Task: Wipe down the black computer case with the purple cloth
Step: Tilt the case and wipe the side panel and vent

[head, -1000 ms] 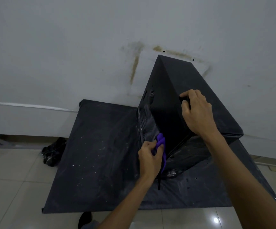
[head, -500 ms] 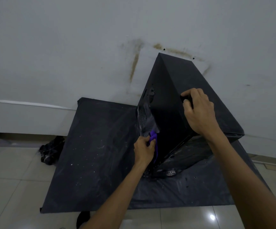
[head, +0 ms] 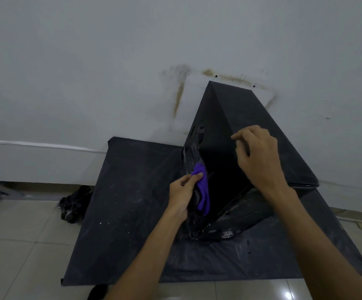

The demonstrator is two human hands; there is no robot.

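Left hand pinches the purple cloth between thumb and curled fingers; the cloth bunches at the fingertips and hangs down past the palm. It lies against the black computer case, low on the corner edge where a narrow vented side meets the broad dark panel. Right hand sits higher, over the case's upper ridge, fingers loosely curled with the tips pointing left; cannot tell whether they grip the ridge or only hover at it. The case is tilted, its near lower corner down on a black sheet, its long axis rising from that corner up and away toward the stained white wall, where the far top corner sits close to or against it. The broad panel above the cloth is uncovered up to the right hand. The sheet spreads wide to the left of the case and narrower in front of it. A dark bundle lies on the tiled floor just beside the sheet's left edge.
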